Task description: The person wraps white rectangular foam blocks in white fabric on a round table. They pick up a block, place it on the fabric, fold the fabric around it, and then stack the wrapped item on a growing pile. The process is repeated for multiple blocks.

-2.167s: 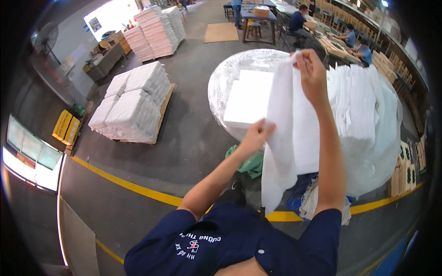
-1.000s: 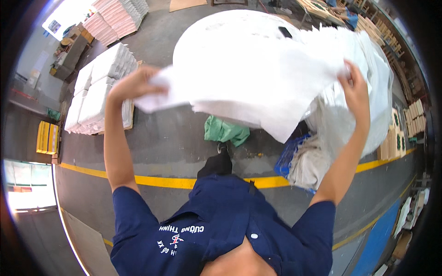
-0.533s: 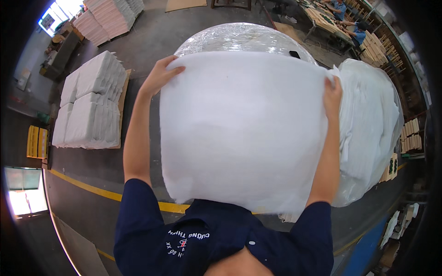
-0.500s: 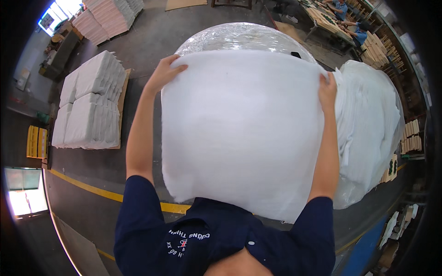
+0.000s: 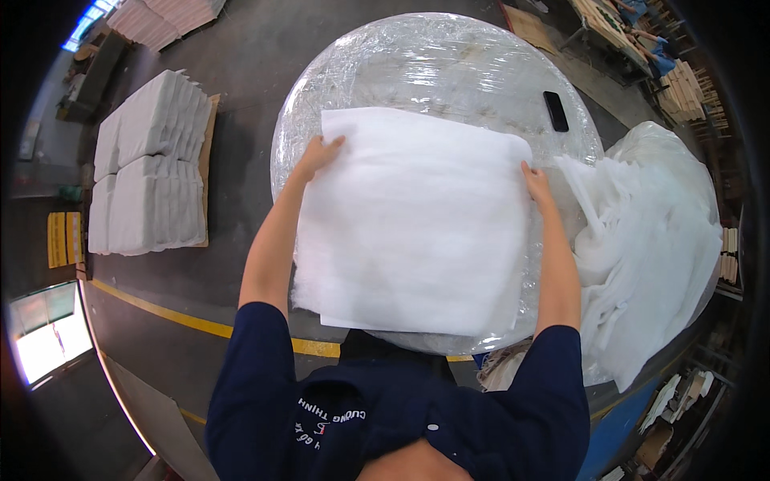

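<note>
The white rectangular sheet of soft fibre (image 5: 417, 232) lies spread almost flat on the round table wrapped in clear film (image 5: 385, 64); at lower left, its layers do not match yet, and many loose white sheets (image 5: 642, 248) remain at right. The left hand (image 5: 317, 159) and the right hand (image 5: 537, 184) touch its side edges, fingers narrow; whether they pinch, one cannot tell. Wider room shows beyond the far edge, until a flat black phone (image 5: 555, 111).

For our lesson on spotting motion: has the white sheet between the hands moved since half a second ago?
Yes, the sheet moved away from the shirt: the table's near rim, then hidden, now partly shows.
</note>
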The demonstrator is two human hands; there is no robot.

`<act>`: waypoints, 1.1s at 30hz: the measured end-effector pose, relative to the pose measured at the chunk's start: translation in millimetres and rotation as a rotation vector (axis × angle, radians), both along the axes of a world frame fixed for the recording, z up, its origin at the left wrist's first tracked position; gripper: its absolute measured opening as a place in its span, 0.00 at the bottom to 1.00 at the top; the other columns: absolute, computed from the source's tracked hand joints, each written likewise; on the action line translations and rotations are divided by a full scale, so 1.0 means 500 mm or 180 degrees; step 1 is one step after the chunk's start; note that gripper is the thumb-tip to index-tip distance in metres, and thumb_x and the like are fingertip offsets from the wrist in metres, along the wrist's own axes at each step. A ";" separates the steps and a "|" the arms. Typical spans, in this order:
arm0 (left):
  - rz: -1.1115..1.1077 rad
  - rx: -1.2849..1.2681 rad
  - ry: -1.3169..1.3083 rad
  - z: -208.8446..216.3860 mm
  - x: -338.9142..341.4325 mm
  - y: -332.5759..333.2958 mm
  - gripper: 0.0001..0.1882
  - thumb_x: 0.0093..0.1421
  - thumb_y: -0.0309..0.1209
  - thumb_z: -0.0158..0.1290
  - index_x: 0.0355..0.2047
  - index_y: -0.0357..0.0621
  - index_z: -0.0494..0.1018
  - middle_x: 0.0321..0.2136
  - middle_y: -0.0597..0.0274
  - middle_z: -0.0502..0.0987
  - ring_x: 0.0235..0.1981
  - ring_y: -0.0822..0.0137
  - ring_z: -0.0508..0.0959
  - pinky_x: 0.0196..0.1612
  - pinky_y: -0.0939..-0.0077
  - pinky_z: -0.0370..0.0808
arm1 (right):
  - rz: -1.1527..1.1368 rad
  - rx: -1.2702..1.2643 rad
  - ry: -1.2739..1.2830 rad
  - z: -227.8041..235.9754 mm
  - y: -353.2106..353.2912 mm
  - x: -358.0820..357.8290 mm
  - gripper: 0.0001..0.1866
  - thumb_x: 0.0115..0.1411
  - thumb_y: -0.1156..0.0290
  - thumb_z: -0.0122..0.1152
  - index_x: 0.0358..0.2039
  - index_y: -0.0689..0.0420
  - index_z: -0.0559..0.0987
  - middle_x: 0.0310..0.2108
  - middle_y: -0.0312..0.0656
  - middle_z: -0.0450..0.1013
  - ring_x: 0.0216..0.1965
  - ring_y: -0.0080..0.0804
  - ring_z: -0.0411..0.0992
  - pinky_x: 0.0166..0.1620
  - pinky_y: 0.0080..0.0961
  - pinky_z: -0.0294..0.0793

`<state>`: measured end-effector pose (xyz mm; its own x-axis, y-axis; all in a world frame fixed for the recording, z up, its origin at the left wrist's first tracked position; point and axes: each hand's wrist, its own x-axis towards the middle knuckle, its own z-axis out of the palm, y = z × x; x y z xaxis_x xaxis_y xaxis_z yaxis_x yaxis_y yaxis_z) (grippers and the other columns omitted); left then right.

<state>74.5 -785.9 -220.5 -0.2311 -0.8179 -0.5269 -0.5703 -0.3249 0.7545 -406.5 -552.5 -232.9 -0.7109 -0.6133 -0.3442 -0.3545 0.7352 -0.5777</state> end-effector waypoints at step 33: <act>0.0938 0.0107 0.1046 0.208 0.336 0.674 0.21 0.60 0.30 0.61 0.49 0.29 0.72 0.40 0.55 0.80 0.37 0.70 0.80 0.40 0.75 0.79 | -0.0749 -0.1415 -0.1035 0.172 0.651 0.289 0.09 0.68 0.65 0.56 0.38 0.55 0.68 0.26 0.32 0.70 0.26 0.16 0.60 0.29 0.19 0.61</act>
<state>242.6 -449.0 -116.5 -0.1503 -0.8577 -0.4918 -0.1812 -0.4651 0.8665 -262.0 -227.2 -147.0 -0.7463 -0.5873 -0.3132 0.0349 0.4354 -0.8996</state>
